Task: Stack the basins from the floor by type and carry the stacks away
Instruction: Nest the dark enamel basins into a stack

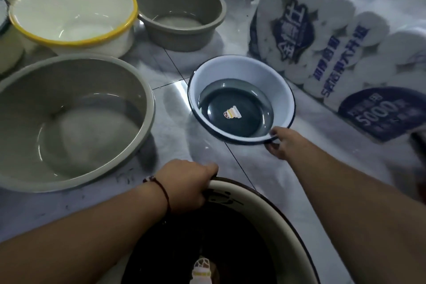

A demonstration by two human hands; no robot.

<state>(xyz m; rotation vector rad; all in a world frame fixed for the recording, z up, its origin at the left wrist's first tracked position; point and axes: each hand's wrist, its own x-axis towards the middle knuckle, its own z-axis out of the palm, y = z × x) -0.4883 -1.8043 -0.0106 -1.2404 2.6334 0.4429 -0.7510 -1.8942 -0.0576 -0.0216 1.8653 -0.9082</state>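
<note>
Pinching white basin (pixel 242 71) near rim, right hand (pixel 282 143)

The right hand (pixel 280 143) grips the near rim of a white bowl (pixel 242 76) with a dark blue edge, which looks tilted off the floor (pixel 299 180). Nearer than that bowl, the left hand (pixel 186 182) grips a dark basin's (pixel 265 210) cream rim. Left of the bowl sits a big grey basin (pixel 69 120).

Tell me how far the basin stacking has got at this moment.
Early on. Done: nothing is visibly stacked or carried off yet. In hand: the right hand grips the rim of the small blue-rimmed basin; the left hand holds the dark basin nearest the camera. Left: the big grey basin, small grey basin and yellow-rimmed basin sit apart on the floor.
</note>
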